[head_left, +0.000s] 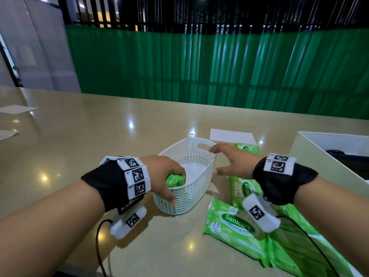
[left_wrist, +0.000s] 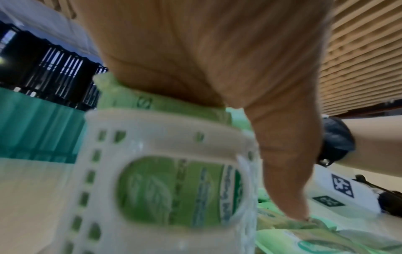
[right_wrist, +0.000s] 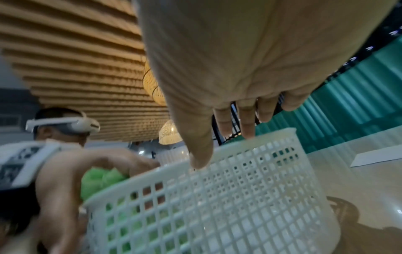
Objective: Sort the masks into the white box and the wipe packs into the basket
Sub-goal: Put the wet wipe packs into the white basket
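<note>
A white lattice basket [head_left: 196,154] stands at the table's middle. My left hand [head_left: 176,186] grips a green wipe pack [head_left: 174,180] at the basket's near end, fingers inside and thumb outside the wall. The pack [left_wrist: 174,190] shows through the basket's handle hole. My right hand [head_left: 219,161] is spread over the right rim, and its thumb [right_wrist: 195,146] and fingertips touch the rim [right_wrist: 239,147]. Loose wipe packs [head_left: 229,222] lie right of the basket, one [head_left: 245,188] under my right wrist. The white box [head_left: 311,154] stands at the right with something dark [head_left: 339,154] inside.
A white paper sheet [head_left: 231,135] lies behind the basket, with another wipe pack [head_left: 247,147] beside it. Two more papers [head_left: 18,109] lie at the far left. Black cables hang from both wrist cameras. A green curtain closes off the table's far side.
</note>
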`<state>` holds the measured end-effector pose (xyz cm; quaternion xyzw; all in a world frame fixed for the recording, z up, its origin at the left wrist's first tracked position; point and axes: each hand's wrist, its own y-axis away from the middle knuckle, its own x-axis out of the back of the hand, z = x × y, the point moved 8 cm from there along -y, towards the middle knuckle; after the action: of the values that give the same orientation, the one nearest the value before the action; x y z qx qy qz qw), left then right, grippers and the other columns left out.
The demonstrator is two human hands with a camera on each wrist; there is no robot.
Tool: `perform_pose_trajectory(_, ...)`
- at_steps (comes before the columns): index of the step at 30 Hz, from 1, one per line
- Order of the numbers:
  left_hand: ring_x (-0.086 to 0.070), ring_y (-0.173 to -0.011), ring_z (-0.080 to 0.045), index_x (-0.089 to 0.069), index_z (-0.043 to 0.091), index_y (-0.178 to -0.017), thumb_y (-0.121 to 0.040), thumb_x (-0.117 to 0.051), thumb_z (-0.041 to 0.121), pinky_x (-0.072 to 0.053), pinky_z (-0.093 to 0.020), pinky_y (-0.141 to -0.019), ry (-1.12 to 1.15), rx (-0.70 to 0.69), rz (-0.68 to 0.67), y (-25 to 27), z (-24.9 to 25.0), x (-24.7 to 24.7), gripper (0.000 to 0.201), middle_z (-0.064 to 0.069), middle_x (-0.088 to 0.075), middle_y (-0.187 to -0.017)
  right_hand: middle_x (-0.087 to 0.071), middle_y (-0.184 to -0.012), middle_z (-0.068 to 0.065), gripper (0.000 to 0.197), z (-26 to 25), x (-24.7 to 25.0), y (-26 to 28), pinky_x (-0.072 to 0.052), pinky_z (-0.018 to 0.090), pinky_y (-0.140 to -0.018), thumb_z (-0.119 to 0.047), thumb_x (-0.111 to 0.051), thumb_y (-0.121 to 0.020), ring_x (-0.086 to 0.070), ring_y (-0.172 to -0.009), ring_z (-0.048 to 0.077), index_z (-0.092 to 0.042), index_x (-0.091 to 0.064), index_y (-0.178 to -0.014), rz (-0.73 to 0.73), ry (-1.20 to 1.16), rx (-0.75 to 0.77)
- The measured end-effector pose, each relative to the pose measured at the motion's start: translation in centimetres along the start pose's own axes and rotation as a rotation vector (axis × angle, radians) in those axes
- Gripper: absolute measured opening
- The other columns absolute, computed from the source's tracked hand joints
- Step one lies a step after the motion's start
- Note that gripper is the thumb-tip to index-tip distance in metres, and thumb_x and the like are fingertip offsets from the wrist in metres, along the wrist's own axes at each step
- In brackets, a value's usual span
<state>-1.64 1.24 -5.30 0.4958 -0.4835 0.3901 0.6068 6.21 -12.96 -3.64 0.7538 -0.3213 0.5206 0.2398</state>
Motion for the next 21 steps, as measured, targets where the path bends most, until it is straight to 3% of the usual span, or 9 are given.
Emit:
perform_pose_trajectory(3, -0.056, -0.1, -0.014, -0.057, 0.036, -0.11, -0.066, -0.074, 0.057, -0.049, -0.032, -0.084, 0.024, 0.016, 0.047, -0.5, -0.3, -0.3, 0.051, 0.013, -0.06, -0.107, -0.056, -0.118, -0.009, 0.039, 1.3, -1.1, 1.7, -0.043, 0.023, -0.09, -0.043, -0.064, -0.085, -0.055, -0.106, 0.01, -0.026, -0.053, -0.118, -0.137, 0.141, -0.069)
perform_pose_trajectory(6, -0.055, -0.096, -0.013, -0.057, 0.039, -0.105, -0.067, -0.073, 0.056, -0.046, -0.027, -0.076, 0.072, 0.03, 0.086, -0.8, -0.6, -0.4, 0.045, 0.016, -0.056, -0.098, -0.054, -0.101, -0.015, 0.042, 2.1, -4.4, 3.9, -0.045, 0.024, -0.082, -0.049, -0.065, -0.081, -0.056, -0.096, 0.01, -0.03, -0.054, -0.116, -0.379, 0.293, -0.115)
perform_pose_trajectory(8, -0.053, -0.092, -0.011, -0.057, 0.039, -0.102, -0.067, -0.074, 0.055, -0.042, -0.024, -0.071, 0.102, 0.034, 0.101, -0.9, -0.8, -0.5, 0.042, 0.017, -0.056, -0.096, -0.05, -0.105, -0.016, 0.058, 2.4, -5.9, 4.8, -0.045, 0.025, -0.084, -0.053, -0.069, -0.076, -0.053, -0.097, 0.01, -0.032, -0.049, -0.125, -0.453, 0.356, -0.122)
perform_pose_trajectory(10, -0.054, -0.092, -0.011, -0.056, 0.04, -0.099, -0.066, -0.075, 0.054, -0.043, -0.024, -0.071, 0.13, 0.035, 0.112, -0.9, -0.8, -0.4, 0.04, 0.018, -0.057, -0.097, -0.046, -0.12, -0.014, 0.074, 2.7, -6.5, 5.1, -0.046, 0.03, -0.091, -0.057, -0.071, -0.071, -0.052, -0.106, 0.011, -0.033, -0.041, -0.134, -0.477, 0.38, -0.108)
perform_pose_trajectory(13, -0.054, -0.099, -0.009, -0.054, 0.044, -0.101, -0.063, -0.078, 0.054, -0.047, -0.027, -0.081, 0.188, 0.031, 0.117, -0.6, -1.1, -0.3, 0.045, 0.021, -0.055, -0.102, -0.04, -0.131, -0.013, 0.09, 2.3, -7.0, 5.1, -0.044, 0.033, -0.097, -0.061, -0.072, -0.067, -0.049, -0.117, 0.014, -0.032, -0.03, -0.14, -0.514, 0.371, -0.087)
perform_pose_trajectory(16, -0.051, -0.105, -0.006, -0.054, 0.043, -0.113, -0.061, -0.079, 0.056, -0.046, -0.029, -0.092, 0.253, 0.044, 0.138, -0.1, -2.0, 0.5, 0.059, 0.022, -0.052, -0.111, -0.041, -0.132, -0.007, 0.099, 1.0, -8.2, 5.1, -0.044, 0.037, -0.098, -0.065, -0.073, -0.063, -0.048, -0.119, 0.018, -0.025, -0.027, -0.142, -0.544, 0.436, -0.019)
perform_pose_trajectory(18, -0.051, -0.106, -0.007, -0.055, 0.045, -0.111, -0.06, -0.078, 0.059, -0.046, -0.031, -0.093, 0.271, 0.073, 0.128, 0.3, -2.8, 1.0, 0.058, 0.02, -0.052, -0.114, -0.039, -0.133, -0.004, 0.109, 0.4, -9.2, 5.1, -0.044, 0.041, -0.099, -0.069, -0.073, -0.059, -0.048, -0.121, 0.021, -0.024, -0.022, -0.143, -0.563, 0.5, 0.009)
perform_pose_trajectory(21, -0.056, -0.099, -0.01, -0.058, 0.044, -0.106, -0.06, -0.077, 0.061, -0.049, -0.031, -0.089, 0.239, 0.102, 0.044, 0.5, -2.9, 0.4, 0.052, 0.019, -0.059, -0.105, -0.039, -0.127, 0.0, 0.112, 0.0, -10.1, 5.0, -0.046, 0.045, -0.094, -0.069, -0.074, -0.055, -0.049, -0.116, 0.023, -0.022, -0.021, -0.142, -0.553, 0.57, 0.028)
